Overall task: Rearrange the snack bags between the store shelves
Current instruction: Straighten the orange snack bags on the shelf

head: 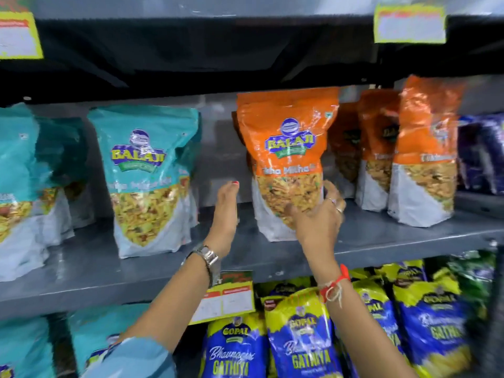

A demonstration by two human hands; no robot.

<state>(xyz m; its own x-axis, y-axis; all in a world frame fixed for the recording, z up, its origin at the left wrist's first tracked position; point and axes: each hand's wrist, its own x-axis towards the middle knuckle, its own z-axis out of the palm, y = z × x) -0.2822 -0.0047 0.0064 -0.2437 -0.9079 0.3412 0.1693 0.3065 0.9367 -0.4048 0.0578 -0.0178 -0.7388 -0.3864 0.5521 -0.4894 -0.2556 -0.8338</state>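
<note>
A grey metal shelf runs across the view, its flat board tilting slightly down to the left, with a grey back panel behind it. Above it hangs the dark underside of the next shelf up, carrying two blurred yellow-edged price tags. Another price tag is clipped to the grey shelf's front edge, and light falls softly from above.

This is a shop aisle. Grey metal shelves carry rows of packaged snack bags facing outward: teal bags, orange bags and blue-and-yellow bags on the level below. Price labels hang from the shelf edges.
</note>
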